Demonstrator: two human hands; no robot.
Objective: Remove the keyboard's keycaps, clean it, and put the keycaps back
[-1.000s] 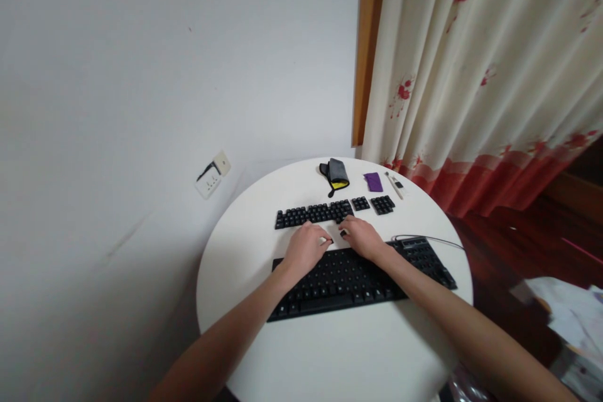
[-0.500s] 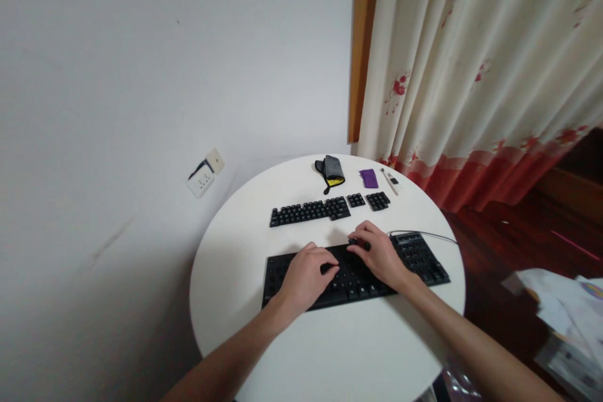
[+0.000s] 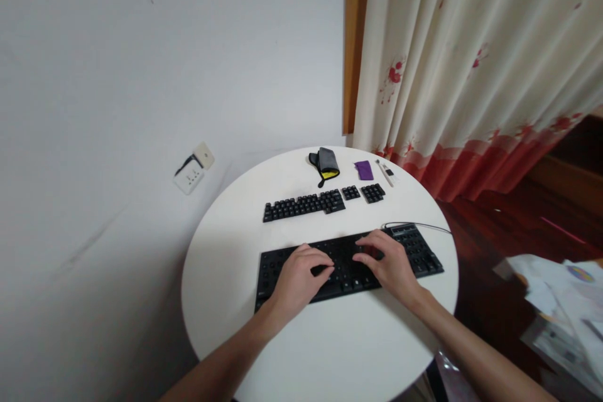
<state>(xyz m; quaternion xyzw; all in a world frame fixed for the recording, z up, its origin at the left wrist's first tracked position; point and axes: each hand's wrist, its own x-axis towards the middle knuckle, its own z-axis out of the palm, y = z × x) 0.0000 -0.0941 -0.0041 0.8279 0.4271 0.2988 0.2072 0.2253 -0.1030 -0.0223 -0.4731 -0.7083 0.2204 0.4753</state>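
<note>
A black keyboard (image 3: pixel 301 301) lies across the round white table, with many of its keycaps off. Over its left-middle part is my left hand (image 3: pixel 304 270), thumb and forefinger pinched together; whatever sits between the tips is too small to make out. To the right, my right hand (image 3: pixel 384 260) hovers low over the keyboard, thumb and forefinger curved and apart with nothing clear between them. Beyond the keyboard, loose black keycaps stand in a long block (image 3: pixel 304 204), a small block (image 3: pixel 351 192) and a number-pad block (image 3: pixel 373 193).
At the table's (image 3: pixel 221 232) far side lie a grey and yellow cloth (image 3: pixel 328 161), a purple cloth (image 3: pixel 363 170) and a thin brush-like tool (image 3: pixel 385 173). The keyboard's cable (image 3: pixel 424 225) runs off the right edge. A wall and a curtain (image 3: pixel 424 75) stand behind.
My right hand has drawn back toward the keyboard's lower right and its fingers have spread; the small dark pieces seen at them before no longer show. My left hand stays pinched. The view has shifted slightly.
</note>
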